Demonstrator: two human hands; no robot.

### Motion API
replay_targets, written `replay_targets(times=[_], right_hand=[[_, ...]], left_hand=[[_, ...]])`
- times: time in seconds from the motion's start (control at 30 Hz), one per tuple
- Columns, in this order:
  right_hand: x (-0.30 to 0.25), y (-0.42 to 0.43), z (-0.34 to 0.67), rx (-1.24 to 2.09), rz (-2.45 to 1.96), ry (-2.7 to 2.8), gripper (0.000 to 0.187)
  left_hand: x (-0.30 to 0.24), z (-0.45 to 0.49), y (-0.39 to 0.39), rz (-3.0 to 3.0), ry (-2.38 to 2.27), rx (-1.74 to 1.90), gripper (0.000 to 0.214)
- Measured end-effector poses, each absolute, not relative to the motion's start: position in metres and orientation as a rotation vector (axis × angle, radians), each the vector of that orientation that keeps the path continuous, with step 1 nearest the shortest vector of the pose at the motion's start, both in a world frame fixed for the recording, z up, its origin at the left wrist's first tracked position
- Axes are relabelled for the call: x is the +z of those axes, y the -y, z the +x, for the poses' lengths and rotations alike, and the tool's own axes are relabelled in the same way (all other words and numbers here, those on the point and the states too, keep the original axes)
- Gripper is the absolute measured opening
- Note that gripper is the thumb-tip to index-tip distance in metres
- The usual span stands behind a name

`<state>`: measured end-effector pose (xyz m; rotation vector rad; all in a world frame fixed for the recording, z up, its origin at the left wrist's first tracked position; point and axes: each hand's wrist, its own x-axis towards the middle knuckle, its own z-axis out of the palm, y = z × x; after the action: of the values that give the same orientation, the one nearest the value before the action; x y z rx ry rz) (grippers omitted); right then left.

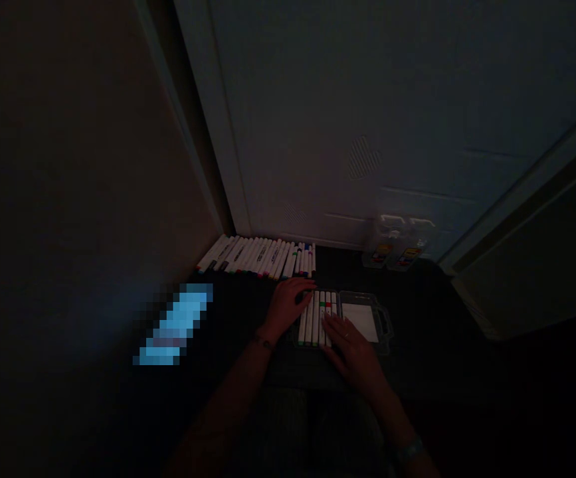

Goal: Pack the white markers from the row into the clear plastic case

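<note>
White markers [316, 322] lie side by side in the left half of an opened clear plastic case [384, 325]. A few of them have green or red bands. My left hand [288, 304] is at the upper left of this row, its fingers stretched over the marker tops. Lower down, my right hand [351, 346] lies with fingers spread across the right-hand markers. Neither hand appears to grip anything, though dim light blurs the fingertips. The case's other half holds a white sheet [360, 322].
Behind my left hand, a long row of markers [258, 257] lies on the dark tabletop against a pale panel [288, 133]. Two clear cases [400, 242] with coloured labels stand upright at the back right. A pixelated bright blue shape [178, 325] is at the left.
</note>
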<state>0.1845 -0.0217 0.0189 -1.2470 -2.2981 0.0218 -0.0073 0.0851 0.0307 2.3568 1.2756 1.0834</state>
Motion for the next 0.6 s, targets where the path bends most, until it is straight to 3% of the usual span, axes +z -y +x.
replay_targets(times=[0.6], right_hand=[[0.0202,0.0276,0.1849,0.207,-1.258,2.248,0.033]], left_hand=[[0.0380,-0.0054,-0.0799,2.398,-1.234,1.046,0.022]])
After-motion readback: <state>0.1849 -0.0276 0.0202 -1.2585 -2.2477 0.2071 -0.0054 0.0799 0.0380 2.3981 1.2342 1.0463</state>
